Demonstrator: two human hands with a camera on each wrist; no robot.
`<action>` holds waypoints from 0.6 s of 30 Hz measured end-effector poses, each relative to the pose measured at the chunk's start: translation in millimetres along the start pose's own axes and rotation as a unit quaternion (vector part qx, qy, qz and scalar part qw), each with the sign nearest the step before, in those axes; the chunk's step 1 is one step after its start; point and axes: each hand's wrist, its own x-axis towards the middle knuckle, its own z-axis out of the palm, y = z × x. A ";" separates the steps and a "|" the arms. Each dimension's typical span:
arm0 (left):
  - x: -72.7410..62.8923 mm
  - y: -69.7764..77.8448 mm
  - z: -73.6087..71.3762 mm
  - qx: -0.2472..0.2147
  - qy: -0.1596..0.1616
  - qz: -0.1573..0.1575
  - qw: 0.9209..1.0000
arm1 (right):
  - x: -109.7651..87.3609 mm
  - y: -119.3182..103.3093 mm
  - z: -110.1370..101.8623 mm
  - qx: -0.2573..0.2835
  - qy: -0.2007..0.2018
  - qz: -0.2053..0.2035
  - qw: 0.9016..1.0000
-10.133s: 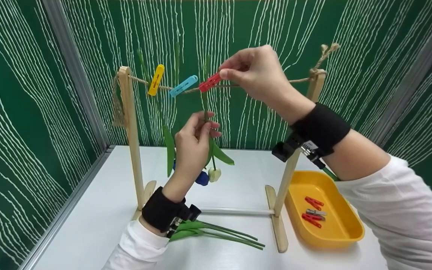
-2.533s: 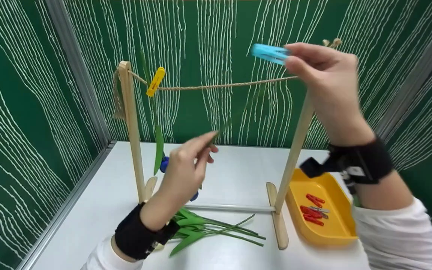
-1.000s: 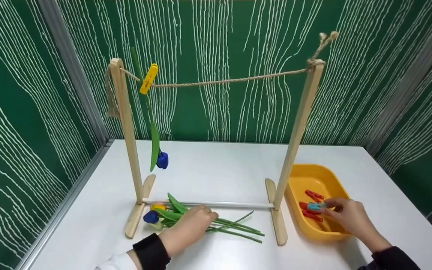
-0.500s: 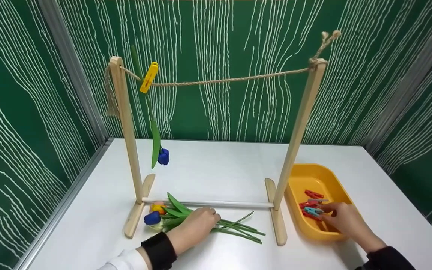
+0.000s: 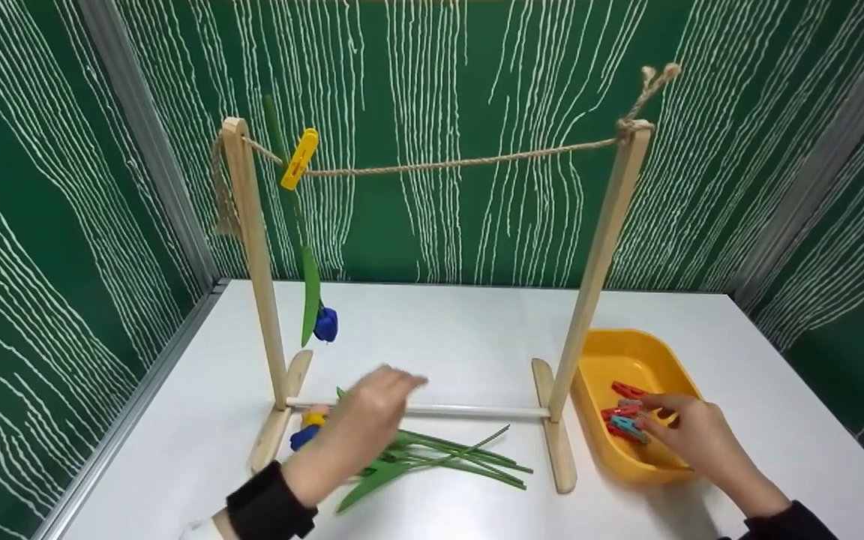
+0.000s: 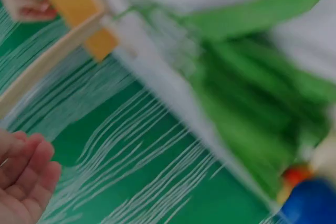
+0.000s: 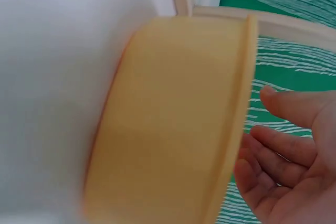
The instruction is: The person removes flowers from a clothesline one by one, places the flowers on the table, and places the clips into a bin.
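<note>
My left hand [image 5: 364,416] is lifted over a pile of artificial tulips with green stems [image 5: 469,450], its fingers loosely bent and nothing between them. Blue [image 5: 304,436] and yellow [image 5: 317,417] blooms show beside that wrist; the left wrist view catches the big green leaves [image 6: 247,93] blurred. Over the yellow tray [image 5: 631,345], my right hand [image 5: 691,431] has thumb and fingers apart, right at a light blue clothespin [image 5: 629,429] lying among red clothespins [image 5: 627,390]. A yellow clothespin [image 5: 299,160] fastens one blue tulip [image 5: 325,324] upside down on the rope [image 5: 439,164].
Two wooden posts, left [image 5: 258,262] and right [image 5: 601,262], carry the rope over the white table [image 5: 432,337]. A pale rod [image 5: 477,410] joins their feet low down. The tray stands just outside the right post. Green walls with white streaks [image 5: 432,75] enclose the table.
The red and light blue clothespins and their tulips have come off the rope. The light blue clothespin now lies in the tray, released. My left hand has risen off the tulip pile.
</note>
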 end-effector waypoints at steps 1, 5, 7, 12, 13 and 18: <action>5.9 -2.1 -9.8 -0.005 0.046 0.004 0.999 | -1.6 -4.2 -0.4 0.003 0.005 -0.002 1.000; 29.1 -11.3 -49.2 -0.004 0.182 -0.017 0.983 | -8.4 -20.5 -1.1 0.018 0.018 -0.021 0.999; 40.4 -16.7 -67.0 0.000 0.226 -0.047 0.973 | -12.1 -28.6 -1.1 0.025 0.023 -0.032 0.999; 62.1 -35.7 -97.9 0.000 0.293 -0.147 0.945 | -19.4 -52.0 -4.1 0.065 0.027 -0.084 0.994; 64.5 -39.9 -101.3 -0.004 0.298 -0.171 0.939 | -20.4 -58.1 -4.7 0.075 0.027 -0.097 0.992; 70.5 -55.9 -107.0 -0.043 0.275 -0.269 0.922 | -17.8 -95.5 -4.6 0.089 0.067 -0.198 0.974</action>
